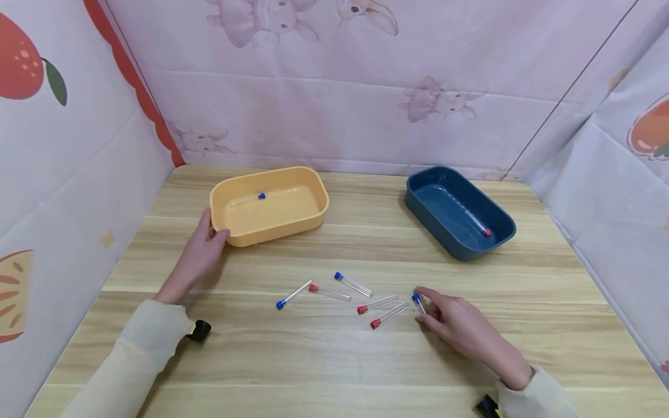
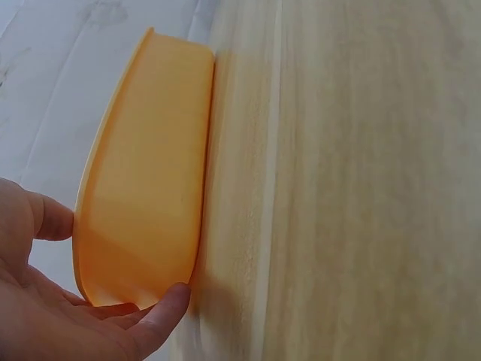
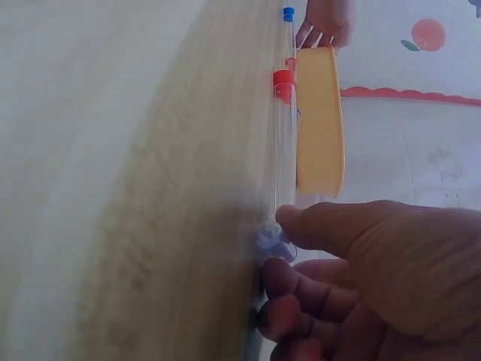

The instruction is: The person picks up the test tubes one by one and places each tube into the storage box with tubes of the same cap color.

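My left hand point(image 1: 205, 247) grips the near left corner of a yellow plastic basin point(image 1: 272, 232), thumb and fingers on its outer wall in the left wrist view. Inside that basin lies a tube with a blue cap point(image 1: 262, 196). Between thumb and fingers, my right hand point(image 1: 462, 325) pinches a blue-capped test tube point(image 1: 417, 300) at the table's surface; the palm side hides part of it. Just left of this hand lie two red-capped test tubes point(image 1: 389, 315). Farther left are another red-capped tube point(image 1: 331, 293) and two blue-capped ones point(image 1: 355, 284).
A dark blue basin point(image 1: 439, 223) stands at the back right, holding one red-capped tube point(image 1: 478, 223). All of it rests on a wood-grain table point(image 1: 292, 366). Printed cloth point(image 1: 334, 116) walls the back and both sides.
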Tool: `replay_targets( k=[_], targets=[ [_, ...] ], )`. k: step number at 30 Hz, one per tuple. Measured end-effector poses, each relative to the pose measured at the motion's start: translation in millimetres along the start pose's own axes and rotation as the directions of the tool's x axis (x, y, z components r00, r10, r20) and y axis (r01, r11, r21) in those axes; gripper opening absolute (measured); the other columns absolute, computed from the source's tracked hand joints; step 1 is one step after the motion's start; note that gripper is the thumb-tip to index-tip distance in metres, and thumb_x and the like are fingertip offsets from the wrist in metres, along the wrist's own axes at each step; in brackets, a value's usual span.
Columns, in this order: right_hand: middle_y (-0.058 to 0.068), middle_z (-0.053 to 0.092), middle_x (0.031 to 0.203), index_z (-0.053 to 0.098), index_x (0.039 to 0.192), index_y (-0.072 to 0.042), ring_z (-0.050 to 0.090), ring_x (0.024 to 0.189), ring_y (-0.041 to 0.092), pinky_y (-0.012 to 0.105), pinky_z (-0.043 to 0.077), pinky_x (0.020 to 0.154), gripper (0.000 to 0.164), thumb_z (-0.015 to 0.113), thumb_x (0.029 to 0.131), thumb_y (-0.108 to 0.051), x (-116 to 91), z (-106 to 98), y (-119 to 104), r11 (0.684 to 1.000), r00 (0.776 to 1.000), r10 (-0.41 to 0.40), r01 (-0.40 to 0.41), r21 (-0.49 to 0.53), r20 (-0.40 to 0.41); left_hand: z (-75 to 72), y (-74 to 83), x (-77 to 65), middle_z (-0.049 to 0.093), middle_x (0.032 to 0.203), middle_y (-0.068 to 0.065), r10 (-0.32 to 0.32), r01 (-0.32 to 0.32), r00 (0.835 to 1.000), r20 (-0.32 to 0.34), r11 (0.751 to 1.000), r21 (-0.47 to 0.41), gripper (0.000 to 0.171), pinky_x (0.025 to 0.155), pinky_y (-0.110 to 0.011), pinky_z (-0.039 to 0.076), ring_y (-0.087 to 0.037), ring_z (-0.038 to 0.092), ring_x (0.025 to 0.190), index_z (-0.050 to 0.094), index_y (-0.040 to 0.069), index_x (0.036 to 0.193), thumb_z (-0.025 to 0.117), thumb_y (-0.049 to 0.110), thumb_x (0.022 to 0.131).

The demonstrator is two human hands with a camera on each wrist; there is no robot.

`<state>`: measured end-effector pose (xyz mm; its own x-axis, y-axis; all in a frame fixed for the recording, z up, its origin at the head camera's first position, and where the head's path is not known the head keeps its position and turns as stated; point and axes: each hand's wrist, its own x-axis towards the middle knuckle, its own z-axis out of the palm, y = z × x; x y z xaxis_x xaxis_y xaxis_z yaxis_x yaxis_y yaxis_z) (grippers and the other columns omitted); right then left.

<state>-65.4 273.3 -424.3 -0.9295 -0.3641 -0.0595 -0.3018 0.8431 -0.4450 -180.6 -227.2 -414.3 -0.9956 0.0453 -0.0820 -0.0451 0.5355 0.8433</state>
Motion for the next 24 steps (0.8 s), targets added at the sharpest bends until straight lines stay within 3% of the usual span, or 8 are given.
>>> replay_targets(
  k=[11,20,24],
  targets=[
    [-0.016,0.054,0.068,0.064,0.135,-0.002,0.043,0.054,0.001,0.024,0.039,0.051,0.045,0.076,0.096,-0.02,12,3,-1,1.0,0.999,0.016,-0.016,0.002,-0.052,-1.6,0.3,3.5,-0.007,0.171,-0.017,-0.028,0.029,0.999,0.026,0.999,-0.021,0.078,0.124,-0.056,0.014,-0.036,0.007,0.156,-0.02,0.012,0.162,0.035,0.029,0.108],
    [-0.013,0.056,0.065,0.059,0.139,-0.001,0.048,0.053,0.006,0.025,0.04,0.049,0.049,0.073,0.098,-0.023,20,4,0,0.994,0.996,0.086,-0.084,0.063,-0.028,-2.5,-1.3,6.7,-0.007,0.171,-0.017,-0.033,0.034,0.999,0.038,0.999,-0.009,0.077,0.124,-0.056,0.011,-0.035,0.005,0.156,-0.02,0.01,0.161,0.033,0.027,0.107],
    [-0.012,0.057,0.067,0.058,0.14,0.001,0.049,0.055,0.007,0.025,0.041,0.05,0.052,0.073,0.098,-0.026,20,3,4,0.991,0.997,0.074,-0.071,0.115,-0.015,-3.2,-1.8,8.7,-0.008,0.171,-0.016,-0.046,0.046,0.998,0.049,0.999,-0.001,0.078,0.124,-0.056,0.011,-0.035,0.005,0.156,-0.02,0.01,0.161,0.033,0.028,0.107]
  ],
)
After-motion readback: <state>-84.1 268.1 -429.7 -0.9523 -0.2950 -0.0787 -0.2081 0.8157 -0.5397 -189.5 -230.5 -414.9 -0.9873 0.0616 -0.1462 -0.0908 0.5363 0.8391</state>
